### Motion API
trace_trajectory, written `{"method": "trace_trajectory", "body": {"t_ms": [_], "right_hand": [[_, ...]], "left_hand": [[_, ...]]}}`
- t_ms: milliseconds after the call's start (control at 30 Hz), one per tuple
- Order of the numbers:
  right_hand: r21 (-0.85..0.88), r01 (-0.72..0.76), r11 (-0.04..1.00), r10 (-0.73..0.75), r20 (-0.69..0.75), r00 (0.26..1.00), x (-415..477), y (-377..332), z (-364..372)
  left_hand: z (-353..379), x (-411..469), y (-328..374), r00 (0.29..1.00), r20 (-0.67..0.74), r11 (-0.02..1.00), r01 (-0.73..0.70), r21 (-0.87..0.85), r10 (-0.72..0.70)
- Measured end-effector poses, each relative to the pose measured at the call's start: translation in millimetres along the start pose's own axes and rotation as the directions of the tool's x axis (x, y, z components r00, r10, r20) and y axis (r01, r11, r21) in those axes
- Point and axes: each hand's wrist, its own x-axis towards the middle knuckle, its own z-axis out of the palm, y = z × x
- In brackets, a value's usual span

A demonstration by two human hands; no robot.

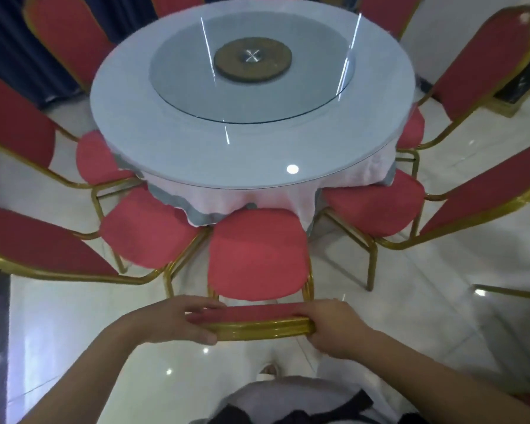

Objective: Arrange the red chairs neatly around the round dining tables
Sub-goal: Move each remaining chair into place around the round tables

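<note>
A red chair with a gold metal frame (256,255) stands right in front of me, its seat tucked against the cloth of the round table (251,154). My left hand (181,319) grips the left end of its backrest top, fingers over the red padding and thumb under the gold rail. At the right end of the same rail, my right hand (334,325) curls round the backrest. Several more red chairs ring the table, among them one to the left (144,231) and one to the right (377,206).
A glass turntable (251,65) sits on the white tabletop. Glossy white floor tiles (441,301) lie around the chairs. Dark blue curtains (3,41) hang at the far left. A gold chair leg (511,292) shows at the right edge.
</note>
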Motion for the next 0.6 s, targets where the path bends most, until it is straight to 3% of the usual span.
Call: {"method": "trace_trajectory", "body": {"t_ms": [200, 367, 600], "right_hand": [[-0.015, -0.149, 0.989, 0.148, -0.087, 0.985, -31, 27, 10], [0.040, -0.281, 0.959, 0.284, -0.079, 0.956, -42, 52, -3], [-0.042, -0.256, 0.966, 0.250, -0.116, 0.961, -7, 82, -44]], "left_hand": [[56, 9, -6, 0.951, -0.102, 0.908, -0.241, 0.343, 0.291], [67, 25, 17, 0.908, -0.103, 0.876, -0.355, 0.327, 0.407], [41, 60, 46, 0.899, -0.184, 0.906, -0.351, 0.238, 0.397]]}}
